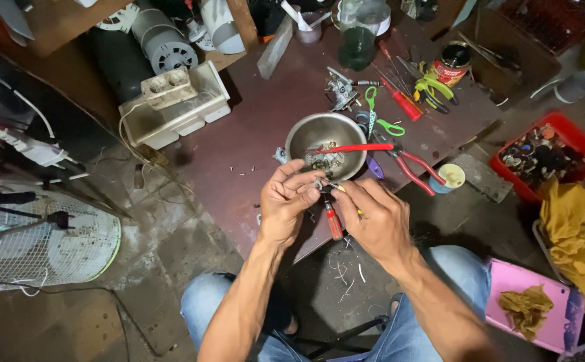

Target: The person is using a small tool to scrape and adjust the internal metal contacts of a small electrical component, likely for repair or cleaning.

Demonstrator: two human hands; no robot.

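Two bare hands, the left hand (284,204) and the right hand (376,218), are meeting over one small part (320,184). One metal bowl (326,144) is sitting on the board, two red-handled pliers (413,167) are lying by it, one green-handled pair of scissors (381,115) is resting beyond, and one red tray (577,144) is standing aside.

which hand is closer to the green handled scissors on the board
Right. The right hand is below the green-handled scissors, almost straight under them. The left hand sits further off to the lower left, on the far side of the metal bowl.
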